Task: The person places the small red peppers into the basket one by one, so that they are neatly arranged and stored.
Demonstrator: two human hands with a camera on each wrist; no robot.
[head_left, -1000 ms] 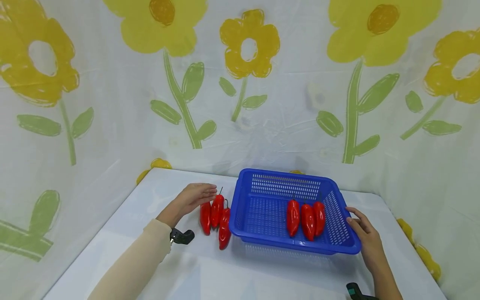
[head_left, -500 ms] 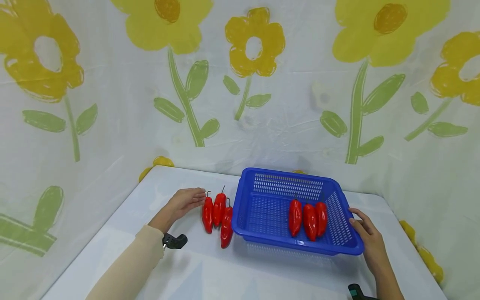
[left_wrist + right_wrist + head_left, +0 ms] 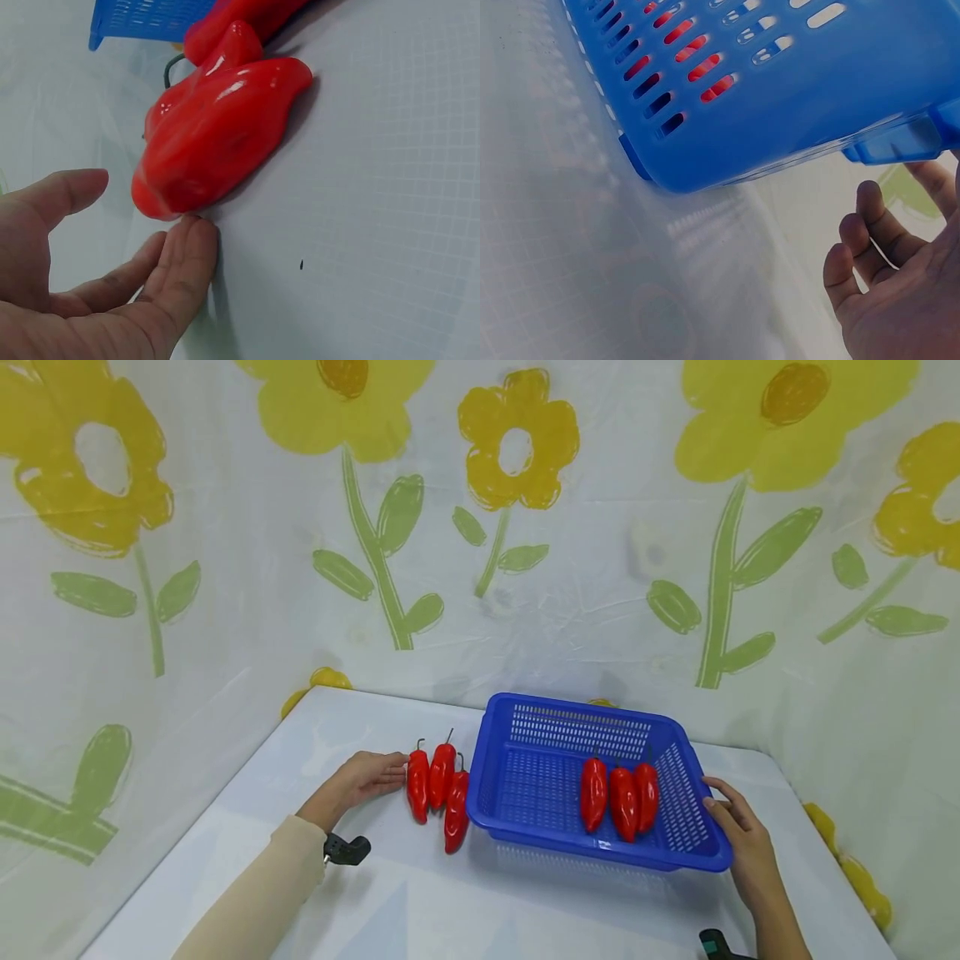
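Note:
Several red chili peppers are in view. Three lie on the table left of a blue plastic basket (image 3: pixel 525 839), and three more, such as the red pepper (image 3: pixel 594 795), lie inside it toward the right. My left hand (image 3: pixel 367 778) is beside the leftmost loose pepper (image 3: pixel 417 785), fingers extended and thumb apart. In the left wrist view its fingertips are at the near end of that pepper (image 3: pixel 214 139), apparently touching it. At the basket's right rim, my right hand (image 3: pixel 750 847) holds the edge with thumb and index finger; the other fingers (image 3: pixel 838 262) hang loosely below.
A white table (image 3: pixel 360 902) carries everything. Behind and beside it hangs a pale curtain (image 3: pixel 585 627) printed with yellow flowers. The basket's left rim is close to the rightmost loose pepper (image 3: pixel 456 814).
My left hand has drawn back left and slightly down from over the loose peppers, uncovering the leftmost one. My right hand stays at the basket rim. The whole view shifts slightly.

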